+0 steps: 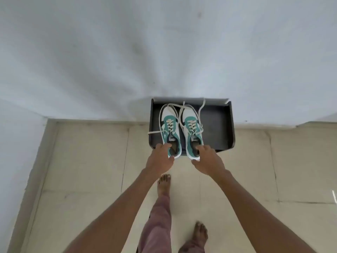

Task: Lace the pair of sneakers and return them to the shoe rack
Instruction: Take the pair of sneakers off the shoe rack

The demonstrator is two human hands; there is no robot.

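Two bare arms reaching forward from the near edge toward a dark, flat-topped shoe rack [221, 125] set against a white wall [164, 52]. On the rack's top surface, toward its left half, a pair of white-and-teal sneakers side by side, toes pointing to the far wall, heels overhanging the near edge.

Left hand [160, 157] gripping the heel end of the left white-and-teal sneaker [170, 128], fingers hooked into the collar opening, thumb under the heel. Right hand [207, 159] holding the right white-and-teal sneaker [191, 128] the same way, fingers curled inside the collar, thumb near the white sole below the heel.

Cream laces [200, 110] threaded through the eyelets of both shoes, loose ends trailing: one strand out past the rack's left edge, others crossing between the toes and up against the wall at the far side. Whether knotted, impossible to say.

Right half of the rack's top bare and dark. Below and near, beige tiled floor [82, 161] with thin grout lines, two bare feet [164, 185] and pinkish trouser legs [158, 225] between the arms, the left foot farther forward than the right.
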